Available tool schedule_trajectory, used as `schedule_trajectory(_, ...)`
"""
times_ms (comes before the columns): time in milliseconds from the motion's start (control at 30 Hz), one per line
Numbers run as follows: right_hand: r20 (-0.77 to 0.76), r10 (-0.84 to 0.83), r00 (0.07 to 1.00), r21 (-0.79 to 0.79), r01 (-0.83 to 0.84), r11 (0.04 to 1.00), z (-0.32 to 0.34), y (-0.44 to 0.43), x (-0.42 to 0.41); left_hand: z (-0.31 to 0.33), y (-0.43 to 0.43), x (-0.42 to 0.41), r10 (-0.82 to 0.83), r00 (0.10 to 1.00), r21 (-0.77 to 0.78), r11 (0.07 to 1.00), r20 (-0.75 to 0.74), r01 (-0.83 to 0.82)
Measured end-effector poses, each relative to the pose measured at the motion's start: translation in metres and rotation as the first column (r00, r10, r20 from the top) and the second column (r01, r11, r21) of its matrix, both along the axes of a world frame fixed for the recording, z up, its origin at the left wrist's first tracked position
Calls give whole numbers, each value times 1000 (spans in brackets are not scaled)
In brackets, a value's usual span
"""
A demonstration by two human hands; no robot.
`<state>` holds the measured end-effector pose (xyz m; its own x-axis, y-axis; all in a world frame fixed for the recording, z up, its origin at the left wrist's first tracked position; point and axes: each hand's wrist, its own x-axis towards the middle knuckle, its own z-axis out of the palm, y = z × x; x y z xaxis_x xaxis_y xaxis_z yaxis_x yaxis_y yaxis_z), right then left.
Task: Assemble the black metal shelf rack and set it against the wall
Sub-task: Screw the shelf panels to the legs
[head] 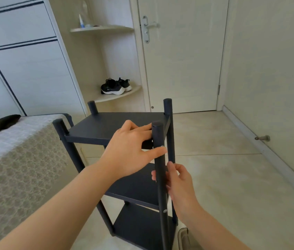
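Rack (pixel 106 127) upright, right hand (pixel 180 183) gripping its post (pixel 158 138).

Shelf rack (pixel 117 127) on the floor (pixel 223 177), flanked by bed (pixel 16 159) at left and wall (pixel 269 69) at right, door (pixel 182 60) behind it.

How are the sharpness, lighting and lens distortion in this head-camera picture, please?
Head view: soft, even light with faint shadows; wide-angle lens bows the door and cabinet edges; the left hand and right hand at the rack post look slightly blurred.
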<state>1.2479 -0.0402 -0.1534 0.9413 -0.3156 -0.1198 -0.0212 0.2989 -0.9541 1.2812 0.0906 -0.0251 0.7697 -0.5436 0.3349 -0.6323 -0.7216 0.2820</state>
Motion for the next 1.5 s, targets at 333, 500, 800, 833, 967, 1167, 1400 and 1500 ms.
schedule_trajectory(333, 138, 6, 990, -110, 10, 994, -11, 8, 30, 6, -2, 22, 79, 992, -13, 997, -97, -81)
schedule_trajectory(500, 169, -2, 986, -99, 20, 995, 6, 9, 62, 20, 0, 49, 157, 977, -84, 982, -144, -170)
schedule_trajectory(800, 217, 62, 974, -140, -32, 990, 44, 35, 113, 48, 39, 94, 246, 937, -244, 920, -248, -306)
schedule_trajectory(833, 216, 63, 974, -151, -30, 988, 46, 39, 115, 50, 43, 95, 251, 932, -255, 914, -260, -317)
schedule_trajectory(967, 237, 75, 969, -214, -24, 977, 59, 53, 123, 57, 63, 95, 271, 915, -315, 877, -301, -363)
schedule_trajectory(1167, 290, 97, 952, -311, -2, 950, 76, 69, 128, 54, 93, 90, 289, 887, -469, 766, -359, -439)
schedule_trajectory(1400, 329, 163, 930, -434, -4, 901, 74, 93, 116, 30, 130, 65, 263, 890, -618, 646, -372, -449)
schedule_trajectory(1500, 309, 219, 926, -501, -37, 864, 73, 108, 115, 17, 153, 54, 241, 882, -672, 575, -406, -467)
